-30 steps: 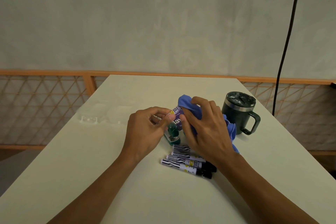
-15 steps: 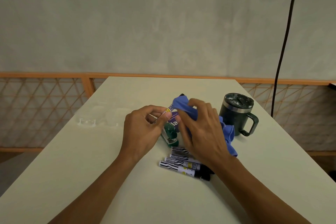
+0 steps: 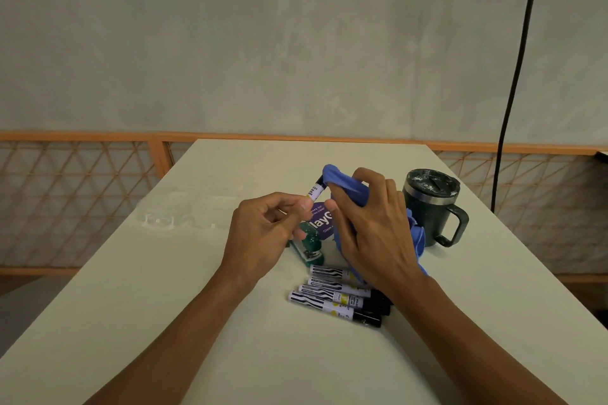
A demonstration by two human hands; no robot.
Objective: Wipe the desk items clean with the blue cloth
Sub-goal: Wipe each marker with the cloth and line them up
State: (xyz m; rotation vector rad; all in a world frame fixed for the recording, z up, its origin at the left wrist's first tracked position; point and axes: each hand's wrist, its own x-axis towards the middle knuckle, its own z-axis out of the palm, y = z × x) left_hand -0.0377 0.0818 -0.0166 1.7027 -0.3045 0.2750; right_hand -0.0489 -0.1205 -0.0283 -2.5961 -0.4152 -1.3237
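Observation:
Between thumb and forefinger my left hand (image 3: 263, 237) pinches a white and black marker (image 3: 315, 191), held above the table with its dark tip pointing up and right. My right hand (image 3: 371, 230) grips the blue cloth (image 3: 342, 181), which is bunched over that tip; a tail of the cloth hangs down past my wrist. Several more markers (image 3: 335, 294) lie side by side on the white table (image 3: 164, 289) below my right hand. A green stapler (image 3: 307, 245) and a purple-labelled item (image 3: 320, 220) sit under my hands, partly hidden.
A dark lidded mug (image 3: 431, 204) with a handle stands to the right of my hands. A clear plastic piece (image 3: 158, 219) lies at the table's left edge. An orange lattice railing (image 3: 79, 194) runs behind the table, and a black cable (image 3: 513, 82) hangs down at the right.
My hands have lifted a little and drawn apart. The cloth has slid up the marker toward its tip, so more of the white barrel shows.

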